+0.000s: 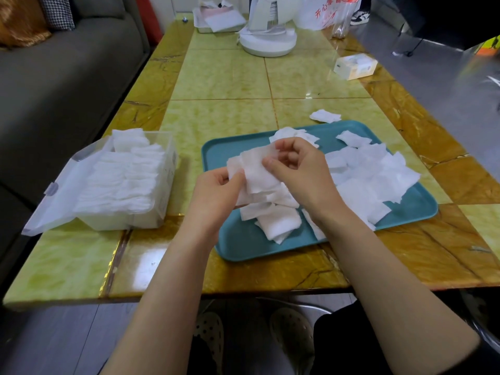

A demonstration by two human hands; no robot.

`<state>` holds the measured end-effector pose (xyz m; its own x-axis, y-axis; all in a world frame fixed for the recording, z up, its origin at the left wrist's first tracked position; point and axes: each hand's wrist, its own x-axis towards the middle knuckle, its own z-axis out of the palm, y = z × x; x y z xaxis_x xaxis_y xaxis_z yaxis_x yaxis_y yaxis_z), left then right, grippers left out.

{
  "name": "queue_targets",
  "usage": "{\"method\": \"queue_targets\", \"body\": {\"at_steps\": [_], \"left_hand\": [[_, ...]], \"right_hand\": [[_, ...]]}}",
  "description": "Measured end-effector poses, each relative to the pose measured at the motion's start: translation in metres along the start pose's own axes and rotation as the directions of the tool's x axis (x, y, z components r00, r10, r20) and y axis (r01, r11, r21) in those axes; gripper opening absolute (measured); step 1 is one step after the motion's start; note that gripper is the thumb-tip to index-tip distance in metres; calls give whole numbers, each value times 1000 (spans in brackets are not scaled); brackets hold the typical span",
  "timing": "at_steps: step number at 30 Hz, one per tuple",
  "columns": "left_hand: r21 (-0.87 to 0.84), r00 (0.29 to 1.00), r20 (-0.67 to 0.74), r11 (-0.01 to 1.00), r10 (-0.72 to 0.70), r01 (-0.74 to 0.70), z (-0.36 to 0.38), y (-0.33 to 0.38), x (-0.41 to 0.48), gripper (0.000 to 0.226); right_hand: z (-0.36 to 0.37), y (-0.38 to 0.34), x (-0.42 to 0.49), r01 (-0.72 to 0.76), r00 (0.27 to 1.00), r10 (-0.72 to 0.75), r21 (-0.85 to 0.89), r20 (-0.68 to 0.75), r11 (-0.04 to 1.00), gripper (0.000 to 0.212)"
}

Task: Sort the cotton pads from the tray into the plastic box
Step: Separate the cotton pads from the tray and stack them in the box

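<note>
- Two hands were busy over the tray (pixel 238 247) in the head view, and both were pinching the same little bunch of cotton pads (pixel 258 171).
- The left hand (pixel 216 196) was closed on the bunch, with its thumb and fingers squeezing the left edge of the pads.
- The right hand (pixel 300 169) was half curled, and its thumb and first finger pinched the top pad on the right side. The other fingers were bent in and held nothing that I could see.
- The bunch was held up above the tray, not lying on it.
- Many more loose pads (pixel 373 180) lay in a messy heap on the tray, mostly on its right half.
- One pad (pixel 324 115) lay on the table (pixel 224 74) just past the far edge of the tray.
- The plastic box (pixel 162 209) stood on the table to the left of the tray, with its lid (pixel 56 190) hanging open on the left.
- The box was already nearly full of pads standing in neat rows (pixel 127 180).
- I think the step was tidying a small stack so the edges lined up.
- I think the next move would be to carry the stack left and slip it into the box, gently, so the thin pads stayed flat.
- The job looked partly done, with a lot left.
</note>
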<state>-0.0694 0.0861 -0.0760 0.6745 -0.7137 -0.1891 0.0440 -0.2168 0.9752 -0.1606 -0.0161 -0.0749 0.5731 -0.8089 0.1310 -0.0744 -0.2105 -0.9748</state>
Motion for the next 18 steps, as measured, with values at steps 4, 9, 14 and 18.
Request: {"method": "queue_targets", "body": {"at_steps": [4,9,14,18], "left_hand": [[-3,1000,29,1000,-3,3,1,1,-1,23],[-23,1000,23,1000,-11,12,2,3,-1,28],[-14,999,39,1000,-10,11,2,1,0,25],[-51,998,54,999,-17,19,2,2,1,31]], "right_hand": [[1,4,1,-4,1000,3,-52,-23,999,20],[0,6,1,-4,998,-2,-94,-64,996,23],[-2,4,0,-144,989,144,-20,-12,989,40],[-2,4,1,-187,982,187,27,-3,982,41]]}}
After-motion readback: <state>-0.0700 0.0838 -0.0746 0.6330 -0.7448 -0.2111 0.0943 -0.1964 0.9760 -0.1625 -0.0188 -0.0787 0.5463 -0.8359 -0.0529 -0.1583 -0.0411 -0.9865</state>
